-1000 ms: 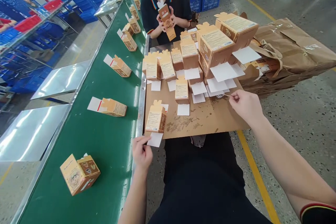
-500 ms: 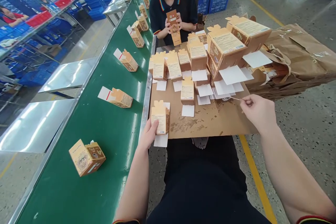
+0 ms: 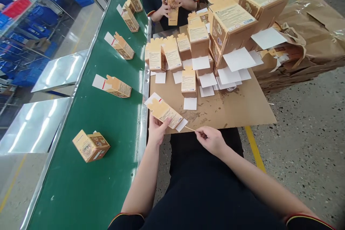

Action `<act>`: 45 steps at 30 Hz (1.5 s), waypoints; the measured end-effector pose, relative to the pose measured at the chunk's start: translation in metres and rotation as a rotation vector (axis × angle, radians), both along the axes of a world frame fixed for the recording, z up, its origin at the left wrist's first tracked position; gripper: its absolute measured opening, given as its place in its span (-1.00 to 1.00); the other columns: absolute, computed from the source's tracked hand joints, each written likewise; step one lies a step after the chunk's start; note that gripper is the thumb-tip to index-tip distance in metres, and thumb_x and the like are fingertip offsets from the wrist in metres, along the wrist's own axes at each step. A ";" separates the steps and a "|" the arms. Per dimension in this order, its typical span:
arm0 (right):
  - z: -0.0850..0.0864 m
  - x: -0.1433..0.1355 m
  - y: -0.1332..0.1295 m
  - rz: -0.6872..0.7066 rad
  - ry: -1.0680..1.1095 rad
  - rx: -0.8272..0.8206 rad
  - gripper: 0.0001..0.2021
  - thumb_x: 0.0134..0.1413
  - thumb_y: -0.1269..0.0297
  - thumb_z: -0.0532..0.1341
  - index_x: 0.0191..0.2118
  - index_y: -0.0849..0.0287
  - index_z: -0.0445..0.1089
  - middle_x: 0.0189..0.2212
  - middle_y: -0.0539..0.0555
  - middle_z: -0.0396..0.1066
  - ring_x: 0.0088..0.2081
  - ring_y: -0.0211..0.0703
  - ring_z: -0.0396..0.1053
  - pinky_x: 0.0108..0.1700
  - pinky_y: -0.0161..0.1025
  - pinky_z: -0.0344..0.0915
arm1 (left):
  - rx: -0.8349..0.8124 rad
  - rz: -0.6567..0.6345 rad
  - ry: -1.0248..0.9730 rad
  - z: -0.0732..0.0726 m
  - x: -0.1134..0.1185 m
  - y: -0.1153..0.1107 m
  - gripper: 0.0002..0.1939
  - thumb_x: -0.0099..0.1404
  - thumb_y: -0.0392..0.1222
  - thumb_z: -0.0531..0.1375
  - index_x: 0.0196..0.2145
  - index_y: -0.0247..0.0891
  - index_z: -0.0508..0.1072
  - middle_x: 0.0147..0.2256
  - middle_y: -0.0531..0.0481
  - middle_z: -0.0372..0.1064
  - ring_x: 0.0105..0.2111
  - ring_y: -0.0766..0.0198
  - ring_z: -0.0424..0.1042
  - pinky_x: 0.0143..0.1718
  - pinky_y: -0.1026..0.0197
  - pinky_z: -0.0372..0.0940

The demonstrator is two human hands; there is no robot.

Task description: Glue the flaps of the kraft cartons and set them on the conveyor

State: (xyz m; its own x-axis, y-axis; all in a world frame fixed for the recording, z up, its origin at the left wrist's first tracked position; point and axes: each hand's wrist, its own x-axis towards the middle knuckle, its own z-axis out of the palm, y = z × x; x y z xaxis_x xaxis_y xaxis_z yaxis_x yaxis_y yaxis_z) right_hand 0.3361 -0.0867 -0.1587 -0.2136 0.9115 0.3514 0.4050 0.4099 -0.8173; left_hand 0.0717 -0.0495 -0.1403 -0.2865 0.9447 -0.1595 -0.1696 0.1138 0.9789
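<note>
Fingers of the left hand (image 3: 155,132) are clamped on a box (image 3: 165,112), thumb across its printed face. The box is held tilted at the near left corner of the table (image 3: 234,111), its white end flap (image 3: 181,125) pointing toward the right hand (image 3: 211,140). Right-hand fingers are pinched together on a thin stick (image 3: 191,128); its far end is at that flap, contact cannot be told. More boxes (image 3: 198,34) stand grouped on the table, several stacked; one lone box (image 3: 189,81) stands nearer the person. To the left, a green belt (image 3: 115,176) carries a row of further boxes. Across the table, a co-worker (image 3: 150,0) grips an upright carton (image 3: 173,1) with both hands. Brown paper (image 3: 318,36) lies beyond the table's right side.
</note>
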 end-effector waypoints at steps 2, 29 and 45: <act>-0.009 -0.009 -0.002 0.029 -0.015 0.046 -0.76 0.51 0.34 0.24 -0.28 0.05 0.54 -0.48 0.00 0.53 -0.49 -0.21 0.44 -0.36 -0.27 0.49 | -0.005 -0.013 0.013 0.001 -0.001 -0.002 -0.12 0.03 0.09 0.74 0.20 -0.06 0.49 0.23 -0.19 0.62 0.27 -0.11 0.63 0.35 -0.18 0.51; 0.016 0.038 -0.013 -0.266 0.089 -0.106 -0.73 0.46 0.13 0.31 -0.34 0.02 0.58 -0.51 0.01 0.59 -0.55 -0.16 0.50 -0.42 -0.20 0.56 | -0.016 0.012 0.372 -0.008 0.028 -0.038 -0.17 0.05 0.01 0.68 0.15 -0.10 0.40 0.03 -0.20 0.58 0.09 -0.17 0.66 0.21 -0.20 0.57; 0.016 0.054 0.009 -0.282 0.100 -0.081 -0.71 0.47 0.02 0.36 -0.29 0.03 0.64 -0.59 -0.03 0.55 -0.60 -0.14 0.53 -0.45 -0.21 0.56 | -0.067 0.708 0.446 0.014 -0.151 -0.064 0.03 -0.10 -0.09 0.71 0.16 -0.07 0.19 0.26 -0.28 0.40 0.40 -0.20 0.46 0.53 -0.38 0.24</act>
